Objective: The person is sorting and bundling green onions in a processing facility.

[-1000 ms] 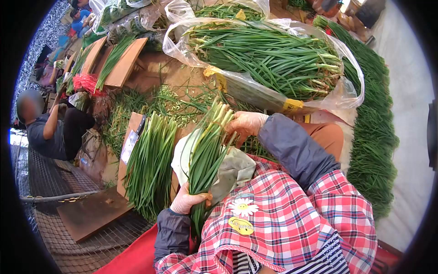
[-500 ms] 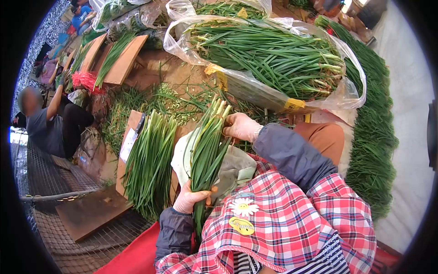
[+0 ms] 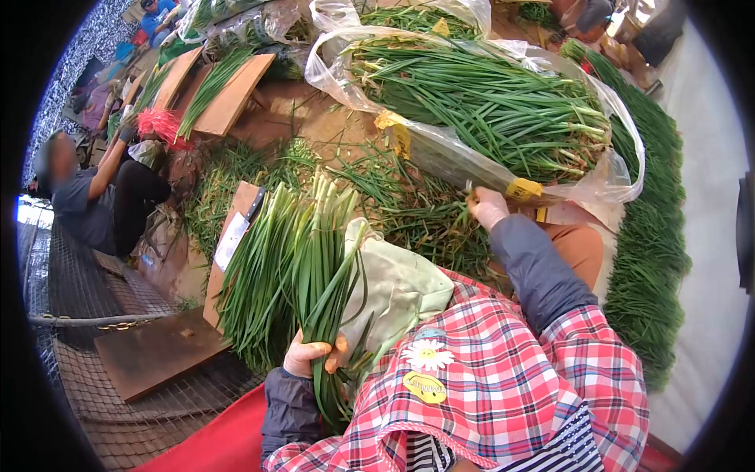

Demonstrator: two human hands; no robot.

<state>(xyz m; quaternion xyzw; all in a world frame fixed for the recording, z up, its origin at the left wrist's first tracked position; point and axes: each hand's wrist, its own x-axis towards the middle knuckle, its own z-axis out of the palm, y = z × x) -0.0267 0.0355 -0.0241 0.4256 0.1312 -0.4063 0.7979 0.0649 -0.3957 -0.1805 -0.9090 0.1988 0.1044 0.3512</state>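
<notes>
My left hand [image 3: 311, 355], in a thin glove, grips a bunch of green scallions [image 3: 321, 267] near its lower end, and the white stalk ends point up and away from me. The bunch leans over the cut scallions [image 3: 255, 275] stacked on a wooden board [image 3: 236, 216]. My right hand [image 3: 487, 208], also gloved, is stretched out to the lower edge of a big clear plastic bag [image 3: 605, 177] full of scallions [image 3: 487, 102]. It touches the bag near a yellow tape strip [image 3: 524, 189]; what its fingers hold is hidden.
A knife [image 3: 238, 228] lies on the board beside the stack. Scallion trimmings [image 3: 417, 212] litter the ground ahead. A long heap of scallions [image 3: 649, 236] runs along the right. Another person [image 3: 98, 197] sits at the left by more boards [image 3: 228, 98]. Wire mesh [image 3: 94, 409] lies below left.
My right hand let go of the bunch's stalk ends and reached right to the plastic bag. My left hand swung the bunch left, over the stack on the board.
</notes>
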